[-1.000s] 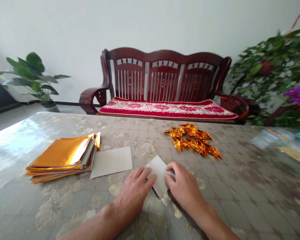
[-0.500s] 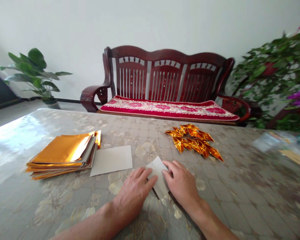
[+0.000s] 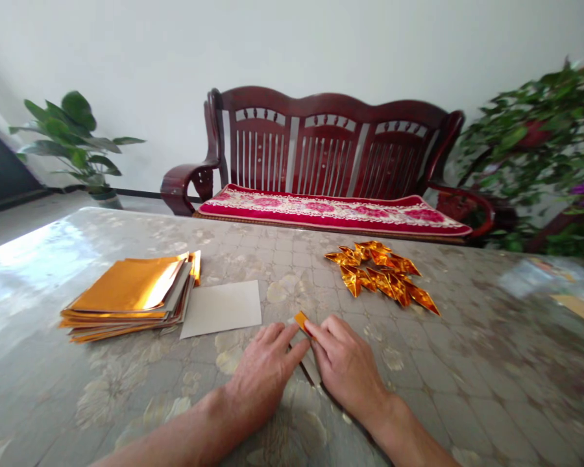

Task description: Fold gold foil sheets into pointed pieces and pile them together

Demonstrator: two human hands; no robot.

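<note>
Between my hands, a narrow folded sheet of gold foil paper (image 3: 309,363) lies on the table, its pale back mostly showing and a gold corner at the top. My right hand (image 3: 345,366) pinches that gold corner in its fingertips. My left hand (image 3: 265,370) presses against the sheet's left edge with its fingers together. To the left lies a stack of gold foil paper squares (image 3: 129,292), with a single pale grey sheet (image 3: 221,309) next to it. Beyond my right hand is a heap of folded gold foil pieces (image 3: 379,275).
The table has a glossy floral cover (image 3: 442,363). A clear plastic packet (image 3: 535,275) and a tan card (image 3: 581,310) lie at its right edge. Behind it stand a dark red wooden bench (image 3: 326,152) with a red cushion and potted plants on both sides.
The pale paper between my hands now has a narrower folded shape with a gold corner showing. My hands have moved closer together on it. The view has shifted slightly.
</note>
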